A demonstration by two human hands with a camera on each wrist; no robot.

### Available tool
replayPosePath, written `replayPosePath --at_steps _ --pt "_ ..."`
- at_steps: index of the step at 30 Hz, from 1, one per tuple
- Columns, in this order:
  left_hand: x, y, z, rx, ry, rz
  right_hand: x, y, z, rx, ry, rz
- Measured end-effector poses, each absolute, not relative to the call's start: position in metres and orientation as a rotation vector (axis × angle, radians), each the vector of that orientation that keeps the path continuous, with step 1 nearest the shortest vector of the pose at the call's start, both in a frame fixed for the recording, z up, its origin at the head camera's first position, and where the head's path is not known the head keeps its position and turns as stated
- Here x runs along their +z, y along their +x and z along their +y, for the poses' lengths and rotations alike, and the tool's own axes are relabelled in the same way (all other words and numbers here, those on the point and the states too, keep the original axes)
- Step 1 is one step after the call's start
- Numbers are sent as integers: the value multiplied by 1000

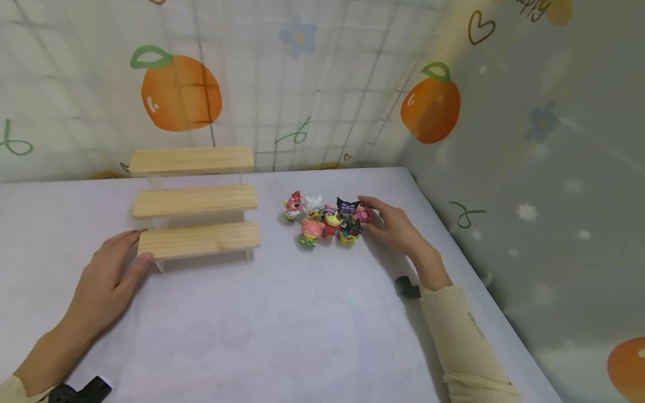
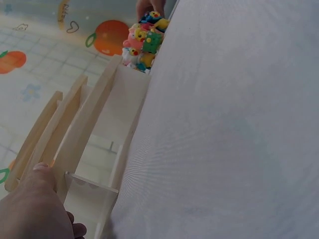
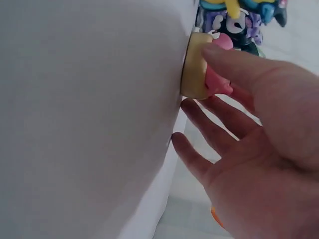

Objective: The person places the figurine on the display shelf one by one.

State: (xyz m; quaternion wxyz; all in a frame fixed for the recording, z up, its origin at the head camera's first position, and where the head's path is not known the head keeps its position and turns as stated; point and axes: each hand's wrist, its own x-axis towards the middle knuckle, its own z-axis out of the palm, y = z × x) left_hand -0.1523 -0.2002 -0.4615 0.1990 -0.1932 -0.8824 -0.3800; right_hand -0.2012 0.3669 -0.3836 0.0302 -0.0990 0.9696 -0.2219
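Observation:
A three-step display stand [image 1: 201,239] with pale wooden boards and white supports stands at the left. My left hand [image 1: 107,282] grips the left end of its lowest board, the thumb at the front edge; in the left wrist view the thumb [image 2: 42,169] lies on the wood. To the right of the stand, several small colourful cartoon figurines [image 1: 331,221] are bunched together. At the right end of the bunch, my right hand [image 1: 395,226] pinches a pink figurine [image 3: 219,74] on a yellowish base between thumb and fingers. The other fingers spread down to the table.
A white cloth covers the table [image 1: 282,324]. Behind it hangs a curtain [image 1: 242,73] printed with oranges, and another printed wall [image 1: 544,184] runs along the right edge. Black wrist devices show at the left cuff [image 1: 80,390] and the right sleeve [image 1: 407,287].

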Motion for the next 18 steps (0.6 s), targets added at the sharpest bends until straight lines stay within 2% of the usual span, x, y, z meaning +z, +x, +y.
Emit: replayPosePath --at_steps 18 --pt "-460 -150 -198 -1035 -524 -2498 -391 -203 370 -900 -265 2962"
